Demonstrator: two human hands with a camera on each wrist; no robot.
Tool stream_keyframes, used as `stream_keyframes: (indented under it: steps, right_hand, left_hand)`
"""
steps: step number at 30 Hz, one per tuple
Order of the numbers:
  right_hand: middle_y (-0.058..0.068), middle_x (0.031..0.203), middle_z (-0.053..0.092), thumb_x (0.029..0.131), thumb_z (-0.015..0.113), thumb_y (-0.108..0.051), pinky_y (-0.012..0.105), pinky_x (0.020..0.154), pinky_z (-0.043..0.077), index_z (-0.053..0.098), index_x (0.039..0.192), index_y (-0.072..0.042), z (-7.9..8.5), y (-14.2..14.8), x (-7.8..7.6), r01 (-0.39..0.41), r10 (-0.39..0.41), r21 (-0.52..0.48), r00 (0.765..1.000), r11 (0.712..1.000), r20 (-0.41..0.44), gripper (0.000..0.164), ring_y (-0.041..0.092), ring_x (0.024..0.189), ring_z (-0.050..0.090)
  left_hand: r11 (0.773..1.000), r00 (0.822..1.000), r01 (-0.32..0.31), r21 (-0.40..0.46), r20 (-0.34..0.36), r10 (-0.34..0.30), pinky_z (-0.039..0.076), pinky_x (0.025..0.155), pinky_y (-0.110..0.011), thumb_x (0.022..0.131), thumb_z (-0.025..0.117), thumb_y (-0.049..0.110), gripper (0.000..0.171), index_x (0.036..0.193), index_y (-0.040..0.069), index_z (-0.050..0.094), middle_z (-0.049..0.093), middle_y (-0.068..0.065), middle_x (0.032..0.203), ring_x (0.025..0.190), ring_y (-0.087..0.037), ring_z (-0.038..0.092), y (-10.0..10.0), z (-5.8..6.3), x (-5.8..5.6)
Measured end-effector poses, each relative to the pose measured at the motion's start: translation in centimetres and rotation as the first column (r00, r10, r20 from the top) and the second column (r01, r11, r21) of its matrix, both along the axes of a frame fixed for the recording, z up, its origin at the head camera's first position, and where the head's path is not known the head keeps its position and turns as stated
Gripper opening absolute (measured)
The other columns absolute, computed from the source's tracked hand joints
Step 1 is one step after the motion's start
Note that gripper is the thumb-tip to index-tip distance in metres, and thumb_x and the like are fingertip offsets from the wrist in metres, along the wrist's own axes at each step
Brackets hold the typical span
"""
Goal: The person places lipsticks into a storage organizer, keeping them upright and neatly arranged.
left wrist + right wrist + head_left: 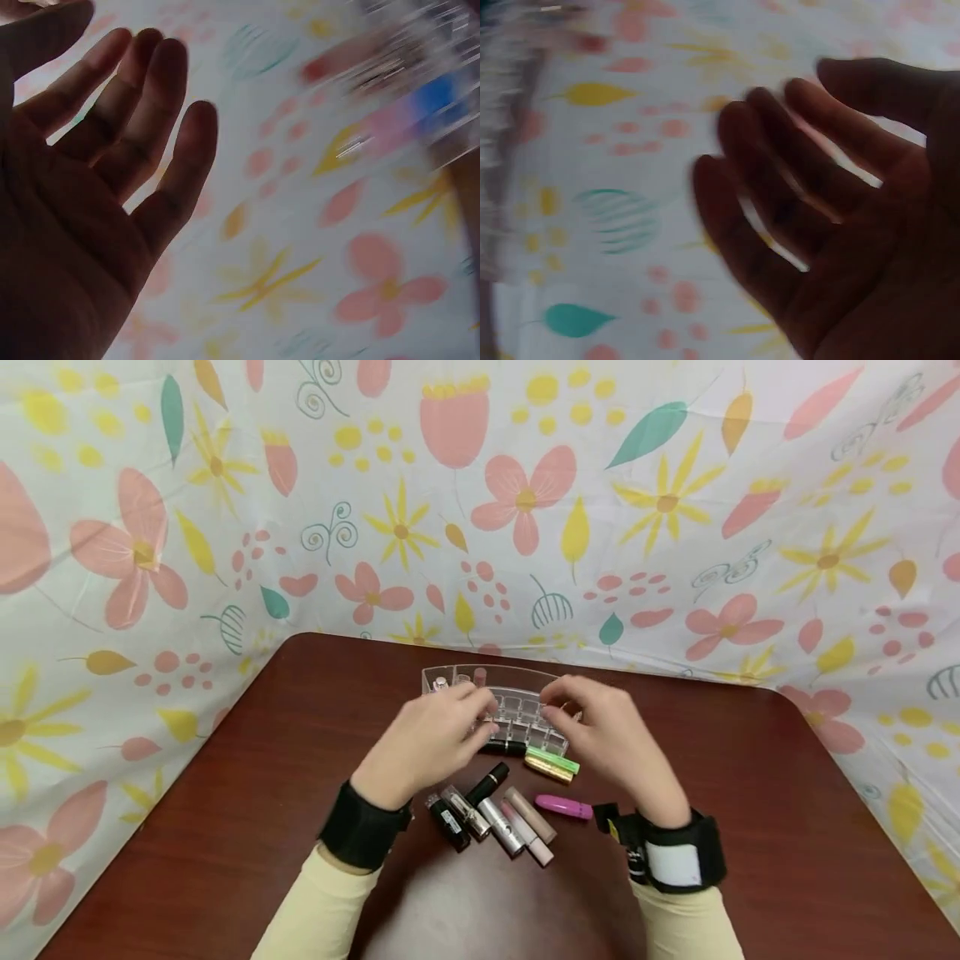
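Note:
A clear plastic lipstick organizer (517,673) with small compartments stands on the table, a few tubes upright at its left end, one with a dusky pink top (480,677). My left hand (423,743) hovers over its left front, fingers loosely bent. My right hand (618,743) is at its right end, fingers relaxed. The left palm (82,210) and right palm (870,255) show nothing held in the wrist views. Whether fingertips touch the organizer cannot be told. Against its front lie a black tube (504,747), a green tube (555,760) and a gold tube (549,768).
Between my wrists lie several loose cosmetic tubes: a black one (487,783), a black labelled one (447,822), a silver one (501,827), a beige one (529,815) and a magenta one (564,807). A floral curtain (517,568) hangs behind the brown table (247,793).

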State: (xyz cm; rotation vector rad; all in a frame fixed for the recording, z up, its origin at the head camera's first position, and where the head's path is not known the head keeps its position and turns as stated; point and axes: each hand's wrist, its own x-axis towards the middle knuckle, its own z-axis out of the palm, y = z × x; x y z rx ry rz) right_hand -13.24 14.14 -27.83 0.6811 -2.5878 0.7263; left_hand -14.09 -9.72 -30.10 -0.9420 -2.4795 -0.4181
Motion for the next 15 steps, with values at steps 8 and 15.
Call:
stream_keyframes:
  steps: [8, 15]
  right_hand:
    - [0.01, 0.117, 0.074, 0.094, 0.071, -0.02, 0.046, 0.079, 0.058, 0.07, 0.126, -0.014, -4.6, -1.7, -3.6, -0.027, -0.056, 0.303, 0.964, 0.953, 0.261, 0.033, 0.027, 0.103, 0.071]
    - [0.006, 0.121, 0.073, 0.094, 0.072, -0.02, 0.048, 0.079, 0.059, 0.069, 0.126, -0.018, -6.5, -2.3, -4.2, -0.025, -0.081, 0.376, 0.961, 0.926, 0.264, 0.033, 0.026, 0.11, 0.07]
  left_hand:
    - [0.985, 0.979, 0.0, -0.174, 0.199, 0.035, 0.058, 0.072, -0.031, 0.098, 0.069, 0.03, 0.039, 0.133, 0.015, 0.061, 0.067, -0.005, 0.117, 0.091, -0.016, 0.068, 1.6, -4.8, -3.3]
    - [0.984, 0.976, 0.028, -0.176, 0.217, 0.012, 0.059, 0.077, -0.036, 0.096, 0.072, 0.024, 0.039, 0.133, 0.014, 0.063, 0.067, -0.007, 0.117, 0.1, -0.022, 0.068, 2.0, -6.5, -3.4]
